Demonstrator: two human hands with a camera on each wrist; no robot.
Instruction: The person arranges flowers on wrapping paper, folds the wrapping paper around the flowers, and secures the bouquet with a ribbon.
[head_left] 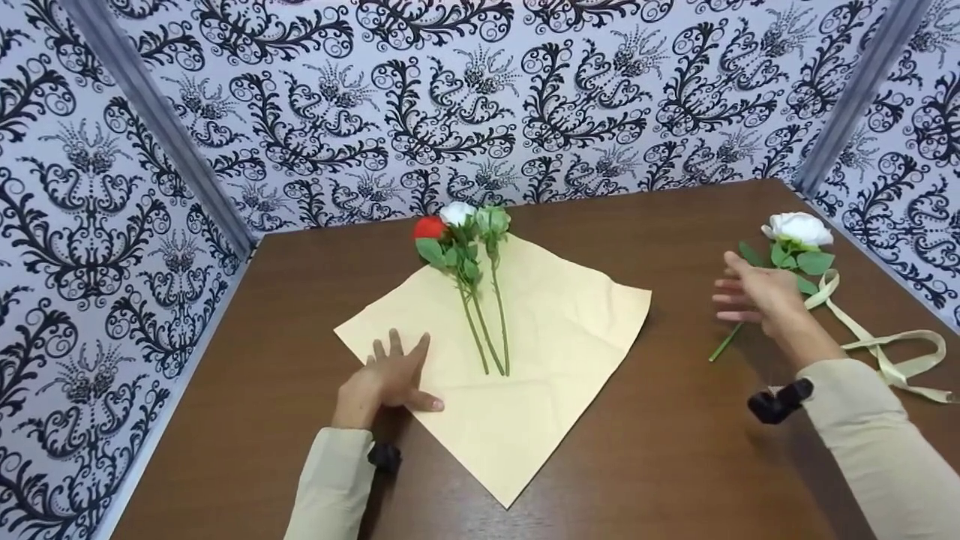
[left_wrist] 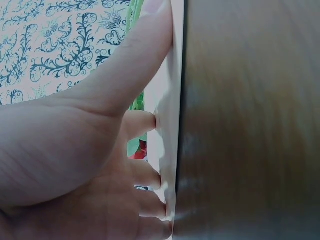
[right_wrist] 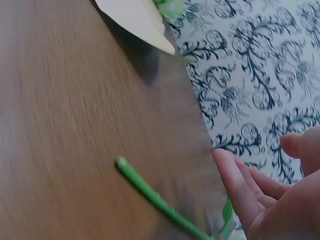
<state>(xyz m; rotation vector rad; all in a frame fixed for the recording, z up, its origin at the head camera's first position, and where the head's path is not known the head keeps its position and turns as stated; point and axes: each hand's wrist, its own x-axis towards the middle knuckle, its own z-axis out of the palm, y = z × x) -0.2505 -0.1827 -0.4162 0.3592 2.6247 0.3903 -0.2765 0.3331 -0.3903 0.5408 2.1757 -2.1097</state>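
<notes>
Wallpaper (head_left: 82, 232) with black scrolls on white rises left of the left hand and beyond both hands. Left hand (head_left: 386, 375) has its fingers (left_wrist: 146, 172) spread and straight, tips pressing on cream paper (head_left: 562, 322) along its left edge, thumb stretched apart from them. From under that hand the sheet extends rightward across the brown table (head_left: 637, 465), with 1 corner pointing towards the person; the corner nearer the right hand stands off the tabletop.

Right of the left hand and farther out, 3 flowers lie on the sheet, left to right by their heads: red flower (head_left: 429, 227), white flower (head_left: 457, 213) and green flower (head_left: 493, 218). Their heads reach past its far edge.

Right hand (head_left: 761, 296) grips nothing; its fingers are nearly straight, thumb parted, over the stem of 1 white rose (head_left: 799, 229). Contact cannot be told. That bloom sits just beyond the hand, and a pale ribbon (head_left: 891, 369) curls to its right.
</notes>
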